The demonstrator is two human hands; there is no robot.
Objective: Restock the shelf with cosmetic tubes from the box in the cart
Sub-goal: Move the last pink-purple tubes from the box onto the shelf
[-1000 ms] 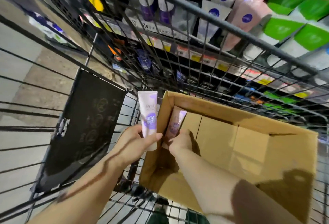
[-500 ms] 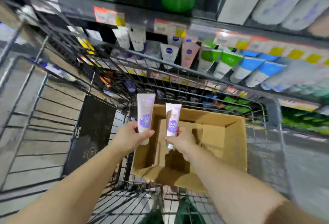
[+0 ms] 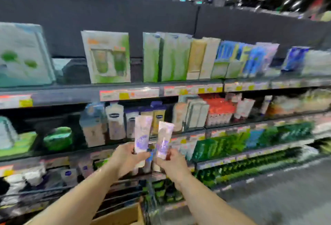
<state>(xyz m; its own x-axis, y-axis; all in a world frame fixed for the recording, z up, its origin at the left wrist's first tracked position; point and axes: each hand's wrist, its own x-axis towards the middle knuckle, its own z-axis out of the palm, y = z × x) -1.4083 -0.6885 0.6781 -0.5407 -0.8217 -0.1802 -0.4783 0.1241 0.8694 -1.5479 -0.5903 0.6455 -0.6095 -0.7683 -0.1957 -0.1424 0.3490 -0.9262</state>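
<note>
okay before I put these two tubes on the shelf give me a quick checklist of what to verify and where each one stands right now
1. Left hand grips a tube: ok, it holds the left tube upright.
2. Right hand grips a tube: ok, it holds the right tube, slightly tilted.
3. Tubes apart, not tangled: ok, a gap shows between them.
4. Matching slot on the shelf found: cannot tell, the picture is blurred.
5. Labels facing outward: cannot tell.
6. Box within reach for more: ok, its corner sits below the arms.

Bright, even store light from overhead; heavy motion blur smears everything, worst on the far right. Wide-angle distortion bends the long grey shelf edges.
</note>
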